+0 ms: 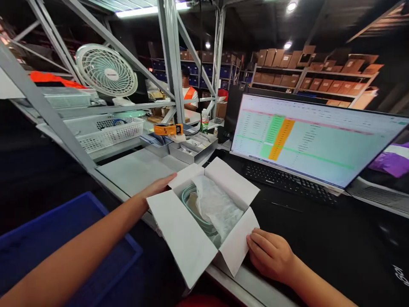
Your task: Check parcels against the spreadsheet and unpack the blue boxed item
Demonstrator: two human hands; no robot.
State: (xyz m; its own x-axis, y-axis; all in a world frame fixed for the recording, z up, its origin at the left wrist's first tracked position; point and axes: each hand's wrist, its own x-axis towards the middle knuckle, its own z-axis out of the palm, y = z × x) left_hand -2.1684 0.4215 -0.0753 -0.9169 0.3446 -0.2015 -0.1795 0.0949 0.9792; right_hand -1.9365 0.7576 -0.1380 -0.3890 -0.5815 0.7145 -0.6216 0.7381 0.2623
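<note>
A white cardboard box (182, 236) stands at the table's front edge, tilted in view, with its flaps spread outward. Inside lie a coiled grey-green cable or tube (188, 200) and a translucent white plastic bag (217, 204) that partly covers it. My left hand (161, 184) holds the box's far left side by a flap, its fingers partly hidden. On the near right, my right hand (271, 256) is closed with its fingertips on the right flap.
A monitor (306, 136) and keyboard (287, 181) stand behind the box on a black mat (322, 243). Metal trays (193, 147), a white basket (110, 136) and a fan (107, 70) are left. A blue crate (79, 238) sits below. A person (191, 94) is beyond the frame.
</note>
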